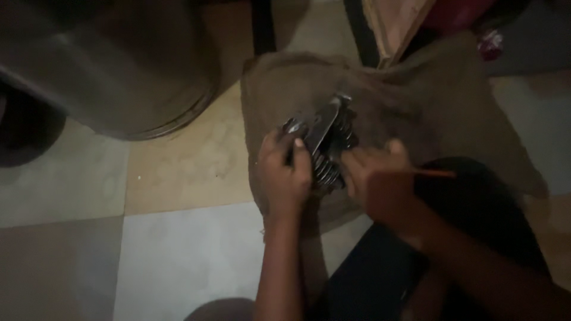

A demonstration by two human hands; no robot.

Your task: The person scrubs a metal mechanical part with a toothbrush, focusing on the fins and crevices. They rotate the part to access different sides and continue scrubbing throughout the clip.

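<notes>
While both hands meet at the centre of the frame, the left hand (284,175) wraps around the near side of a dark finned metal part (327,139) lying on a brown sackcloth (440,101). The right hand (375,178) pinches a thin orange stick (434,173) beside it. A large metal drum (113,65) fills the upper left.

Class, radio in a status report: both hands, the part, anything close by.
Left hand gripping dark finned metal part. Right hand on it, thin orange stick alongside. Brown burlap cloth beneath; large metal drum left.
</notes>
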